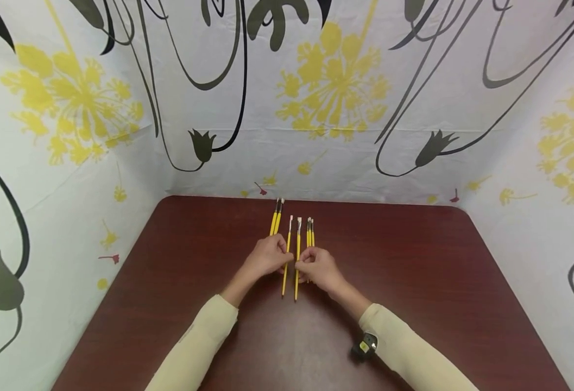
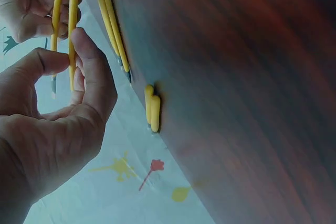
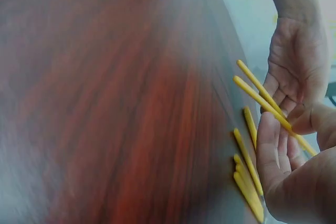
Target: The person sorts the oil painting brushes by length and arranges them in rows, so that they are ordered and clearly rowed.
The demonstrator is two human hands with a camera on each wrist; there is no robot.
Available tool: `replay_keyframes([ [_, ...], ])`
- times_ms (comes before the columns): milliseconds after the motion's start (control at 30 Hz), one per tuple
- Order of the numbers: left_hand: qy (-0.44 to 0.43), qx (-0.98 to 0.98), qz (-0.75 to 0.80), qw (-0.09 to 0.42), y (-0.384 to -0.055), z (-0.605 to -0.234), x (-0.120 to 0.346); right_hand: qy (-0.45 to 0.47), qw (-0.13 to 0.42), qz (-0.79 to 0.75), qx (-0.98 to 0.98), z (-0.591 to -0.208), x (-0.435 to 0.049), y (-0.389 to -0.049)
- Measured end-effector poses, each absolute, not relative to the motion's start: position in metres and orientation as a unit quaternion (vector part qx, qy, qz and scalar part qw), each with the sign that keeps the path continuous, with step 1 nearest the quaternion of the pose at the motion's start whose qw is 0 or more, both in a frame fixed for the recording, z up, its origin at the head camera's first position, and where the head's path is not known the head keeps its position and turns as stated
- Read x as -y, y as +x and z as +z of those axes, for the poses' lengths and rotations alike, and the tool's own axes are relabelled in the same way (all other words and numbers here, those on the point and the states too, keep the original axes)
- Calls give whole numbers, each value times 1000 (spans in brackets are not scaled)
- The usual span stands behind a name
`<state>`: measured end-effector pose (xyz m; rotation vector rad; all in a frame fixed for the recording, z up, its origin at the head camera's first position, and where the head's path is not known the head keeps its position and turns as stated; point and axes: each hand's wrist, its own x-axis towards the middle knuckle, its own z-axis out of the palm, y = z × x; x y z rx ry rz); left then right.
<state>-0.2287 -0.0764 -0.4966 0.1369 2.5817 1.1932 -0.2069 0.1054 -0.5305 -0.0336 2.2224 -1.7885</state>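
Left hand [image 1: 267,254] and right hand [image 1: 320,267] work side by side over a dark tabletop [image 1: 394,255], each holding one yellow-handled paintbrush. The left brush [image 1: 288,240] sits pinched between thumb and fingers, bristles pointing toward the wall; the right brush [image 1: 298,239], close beside it but apart, is pinched likewise. Light, firm fingertip pressure near mid-shaft should suit handles this slim, which could roll or swing in a slack grip. Holding the two parallel, with a gap between, would likely spare the bristles a knock.

At left, a loose pair of brushes [image 1: 278,220] lies beyond the left hand, tips at the back edge against the patterned wall covering [image 1: 247,179], leaving little room there. At right, a tight cluster of brushes [image 1: 308,236] lies partly behind the right hand, its exact count hard to tell; low knuckles could nudge it. Farther right, a small black device [image 1: 365,347] sits beside the sleeve.
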Motion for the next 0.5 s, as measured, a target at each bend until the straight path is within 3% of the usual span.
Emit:
replay_keyframes([
  [333, 36, -918, 366, 147, -210, -505, 99, -4, 216, -603, -768, -522, -89, -188],
  [500, 43, -920, 357, 155, -202, -508, 110, -10, 225, -587, -778, -519, -82, -183],
])
